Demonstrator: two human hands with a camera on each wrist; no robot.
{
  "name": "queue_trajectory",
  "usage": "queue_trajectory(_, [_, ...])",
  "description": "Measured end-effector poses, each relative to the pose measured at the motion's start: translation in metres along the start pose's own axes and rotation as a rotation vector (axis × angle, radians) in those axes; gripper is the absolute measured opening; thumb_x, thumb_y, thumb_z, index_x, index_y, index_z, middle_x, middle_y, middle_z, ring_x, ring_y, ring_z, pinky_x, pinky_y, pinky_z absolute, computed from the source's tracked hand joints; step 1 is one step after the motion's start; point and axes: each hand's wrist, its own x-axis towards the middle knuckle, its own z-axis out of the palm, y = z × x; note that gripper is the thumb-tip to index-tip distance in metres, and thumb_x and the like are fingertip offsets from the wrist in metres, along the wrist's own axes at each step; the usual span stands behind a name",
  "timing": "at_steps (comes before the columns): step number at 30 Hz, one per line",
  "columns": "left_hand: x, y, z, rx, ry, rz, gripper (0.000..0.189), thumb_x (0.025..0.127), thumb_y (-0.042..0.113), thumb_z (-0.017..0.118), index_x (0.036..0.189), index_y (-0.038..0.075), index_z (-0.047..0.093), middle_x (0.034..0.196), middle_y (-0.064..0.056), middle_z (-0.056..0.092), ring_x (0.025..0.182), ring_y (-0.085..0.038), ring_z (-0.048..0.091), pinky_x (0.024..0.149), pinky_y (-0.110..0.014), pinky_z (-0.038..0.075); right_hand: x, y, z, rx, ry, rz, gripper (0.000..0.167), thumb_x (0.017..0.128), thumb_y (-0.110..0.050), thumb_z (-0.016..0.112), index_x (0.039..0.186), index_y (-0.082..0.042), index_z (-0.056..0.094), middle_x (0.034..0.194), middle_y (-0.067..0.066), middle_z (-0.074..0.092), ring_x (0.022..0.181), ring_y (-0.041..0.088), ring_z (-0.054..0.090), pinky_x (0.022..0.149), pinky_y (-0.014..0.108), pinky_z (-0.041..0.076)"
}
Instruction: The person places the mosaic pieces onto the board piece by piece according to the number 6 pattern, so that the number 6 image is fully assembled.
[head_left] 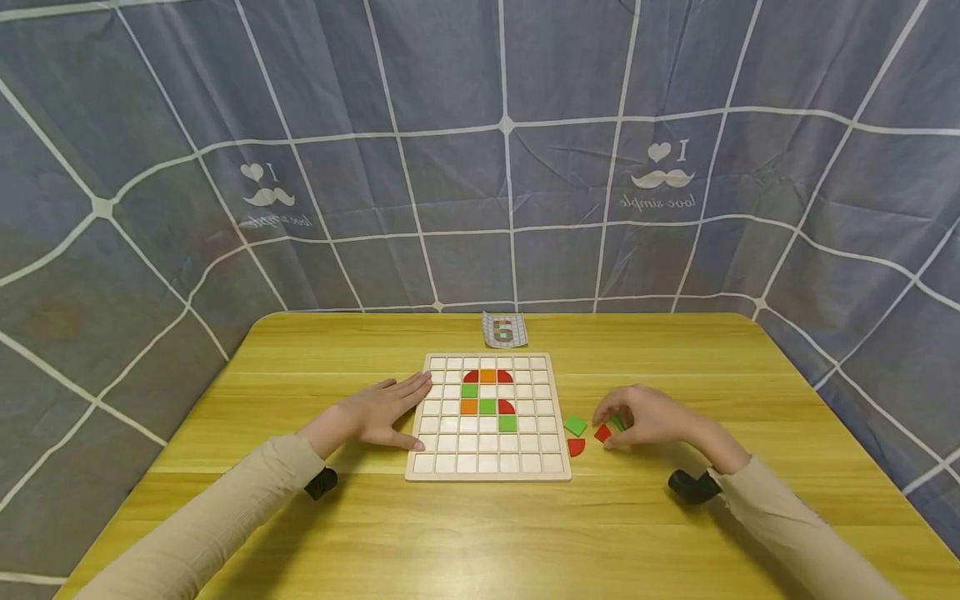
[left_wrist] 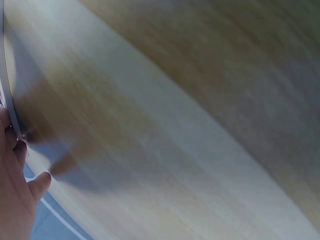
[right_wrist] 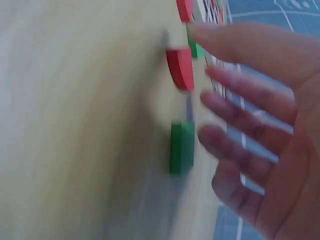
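Observation:
A wooden grid board (head_left: 487,445) lies on the table, with several red, orange and green pieces set in its cells. My left hand (head_left: 386,414) rests on the board's left edge with its fingers spread; the left wrist view catches only part of it. To the right of the board, my right hand (head_left: 647,417) hovers with bent fingers over a red quarter-round piece (right_wrist: 180,69). Neither thumb nor fingers appear to touch that piece. Under the same hand lies a green square piece (right_wrist: 182,149), partly hidden in the head view.
Between the board and my right hand lie another green square (head_left: 575,426) and a red quarter-round (head_left: 576,447). A small printed pattern card (head_left: 505,330) lies behind the board. A grey curtain (head_left: 465,183) surrounds the back and sides of the wooden table (head_left: 480,537).

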Motion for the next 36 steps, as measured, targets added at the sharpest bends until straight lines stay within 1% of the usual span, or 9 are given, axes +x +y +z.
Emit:
queue_trajectory(3, [-0.001,0.000,-0.001,-0.006,0.004,-0.004,0.102,0.086,0.069,0.050,0.155,0.005,0.011,0.163,-0.013,0.005,0.150,-0.030,0.013,0.119,-0.053,0.020,-0.001,0.005,-0.004,-0.017,-0.041,-0.073,0.028,0.077,-0.022,0.081,0.102,-0.015,0.072,0.100,-0.003,0.066,0.069,0.004,0.050,0.061,0.020,0.046])
queue_trajectory(6, [-0.001,0.001,-0.001,-0.015,0.004,-0.006,0.102,0.086,0.069,0.051,0.155,0.005,0.012,0.163,-0.013,0.006,0.149,-0.031,0.014,0.119,-0.054,0.020,-0.001,0.008,-0.004,-0.033,-0.060,-0.101,0.027,0.077,-0.020,0.080,0.103,-0.014,0.073,0.102,-0.002,0.066,0.073,0.005,0.050,0.064,0.020,0.046])
queue_trajectory(11, [-0.001,0.000,-0.001,-0.008,-0.001,0.000,0.102,0.086,0.070,0.050,0.155,0.005,0.011,0.163,-0.013,0.005,0.150,-0.030,0.013,0.119,-0.053,0.020,0.000,0.009,-0.002,-0.021,-0.060,-0.068,0.022,0.080,-0.021,0.077,0.101,-0.013,0.074,0.097,-0.004,0.066,0.069,0.001,0.049,0.061,0.018,0.045])
queue_trajectory(15, [-0.001,0.000,-0.001,-0.003,-0.001,0.005,0.102,0.086,0.070,0.050,0.155,0.006,0.011,0.163,-0.013,0.004,0.150,-0.029,0.013,0.119,-0.053,0.020,0.000,0.008,0.000,-0.003,-0.049,-0.053,0.018,0.082,-0.022,0.076,0.099,-0.016,0.074,0.095,-0.005,0.066,0.066,-0.001,0.047,0.059,0.018,0.045])
queue_trajectory(24, [0.001,-0.001,-0.001,0.002,-0.013,-0.001,0.103,0.085,0.071,0.048,0.155,0.006,0.009,0.163,-0.012,0.003,0.150,-0.030,0.011,0.119,-0.054,0.019,0.002,0.006,0.005,-0.035,-0.019,-0.084,0.021,0.083,-0.031,0.075,0.100,-0.018,0.073,0.093,-0.008,0.065,0.065,-0.002,0.046,0.058,0.017,0.043])
queue_trajectory(28, [0.002,-0.001,0.000,-0.003,-0.017,-0.009,0.103,0.085,0.072,0.048,0.155,0.007,0.009,0.163,-0.011,0.003,0.150,-0.029,0.010,0.119,-0.053,0.019,0.003,0.006,0.007,-0.042,-0.005,-0.097,0.019,0.083,-0.032,0.075,0.098,-0.020,0.074,0.091,-0.010,0.064,0.064,-0.004,0.046,0.057,0.017,0.043])
queue_trajectory(33, [0.003,-0.001,0.001,0.002,-0.018,-0.017,0.103,0.084,0.073,0.048,0.156,0.009,0.009,0.163,-0.009,0.002,0.150,-0.027,0.010,0.120,-0.051,0.019,0.004,0.004,0.010,-0.071,0.015,-0.099,0.016,0.082,-0.029,0.076,0.096,-0.022,0.074,0.087,-0.012,0.063,0.062,-0.002,0.046,0.056,0.016,0.041])
queue_trajectory(36, [0.002,-0.001,0.001,0.002,-0.015,-0.011,0.103,0.084,0.073,0.048,0.155,0.008,0.009,0.163,-0.010,0.003,0.150,-0.028,0.011,0.120,-0.052,0.019,0.005,0.004,0.011,-0.080,0.028,-0.102,0.016,0.081,-0.027,0.077,0.095,-0.022,0.074,0.086,-0.013,0.063,0.062,-0.002,0.046,0.055,0.016,0.040])
